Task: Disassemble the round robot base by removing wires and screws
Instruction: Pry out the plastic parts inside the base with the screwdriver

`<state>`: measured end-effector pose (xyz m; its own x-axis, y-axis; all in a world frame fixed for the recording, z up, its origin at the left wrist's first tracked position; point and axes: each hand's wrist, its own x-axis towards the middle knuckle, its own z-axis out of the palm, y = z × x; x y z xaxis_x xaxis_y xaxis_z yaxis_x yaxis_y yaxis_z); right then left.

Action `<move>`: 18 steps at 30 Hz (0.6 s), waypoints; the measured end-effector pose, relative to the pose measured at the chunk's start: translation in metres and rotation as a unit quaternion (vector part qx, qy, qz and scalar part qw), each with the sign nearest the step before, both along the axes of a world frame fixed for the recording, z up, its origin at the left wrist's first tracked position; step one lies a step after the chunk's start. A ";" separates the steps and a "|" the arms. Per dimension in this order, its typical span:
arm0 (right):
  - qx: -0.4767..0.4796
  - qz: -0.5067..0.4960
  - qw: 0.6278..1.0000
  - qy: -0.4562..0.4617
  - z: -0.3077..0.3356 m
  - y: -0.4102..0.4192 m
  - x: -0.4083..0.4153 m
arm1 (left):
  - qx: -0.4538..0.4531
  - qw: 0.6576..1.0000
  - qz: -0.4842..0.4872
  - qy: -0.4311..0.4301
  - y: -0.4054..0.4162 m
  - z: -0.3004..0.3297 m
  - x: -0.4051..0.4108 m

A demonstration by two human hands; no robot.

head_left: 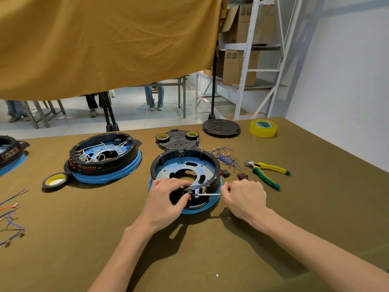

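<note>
1. Far left on the bench (84, 218): loose wires (11, 216), then a second base (103, 159) still full of wiring.
2. Middle: the round robot base (185, 171), stripped inside. Left hand (166, 199) is pinching a small red-and-black part on its near rim.
3. Right hand (245, 197) is closed around a screwdriver (208, 194), tip at that part.
4. Right: blue wires (226, 158), yellow-green pliers (266, 172).

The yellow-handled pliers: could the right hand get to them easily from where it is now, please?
Probably yes. The pliers lie on open cloth just beyond the right hand, with nothing between, though that hand would first have to put down the screwdriver.
</note>
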<state>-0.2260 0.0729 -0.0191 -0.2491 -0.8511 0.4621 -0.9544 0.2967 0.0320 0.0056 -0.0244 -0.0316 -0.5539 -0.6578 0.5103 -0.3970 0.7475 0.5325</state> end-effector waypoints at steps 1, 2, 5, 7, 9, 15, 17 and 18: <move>-0.007 -0.004 1.000 0.000 0.002 -0.001 0.001 | 0.002 1.000 -0.001 -0.004 0.000 0.000 0.000; -0.013 -0.008 1.000 0.003 0.004 -0.001 0.001 | 0.004 1.000 -0.002 -0.006 -0.001 0.001 0.001; -0.017 -0.014 0.999 0.039 0.012 -0.005 0.002 | 0.012 1.000 0.002 -0.008 -0.002 0.000 0.001; -0.017 -0.001 0.997 0.070 0.017 -0.006 0.001 | 0.009 1.000 0.009 -0.003 -0.002 -0.001 0.000; -0.002 0.050 0.992 0.115 0.019 -0.006 0.002 | 0.004 1.000 0.014 0.005 -0.001 -0.003 -0.001; -0.011 0.058 0.996 0.074 0.011 -0.010 0.008 | 0.002 1.000 0.010 0.002 0.001 -0.001 -0.002; -0.016 0.052 0.998 0.044 0.000 -0.009 0.012 | 0.004 1.000 0.010 0.003 0.002 -0.001 -0.002; -0.014 0.048 0.998 0.036 -0.005 -0.009 0.013 | 0.005 1.000 0.010 0.003 0.002 -0.001 -0.001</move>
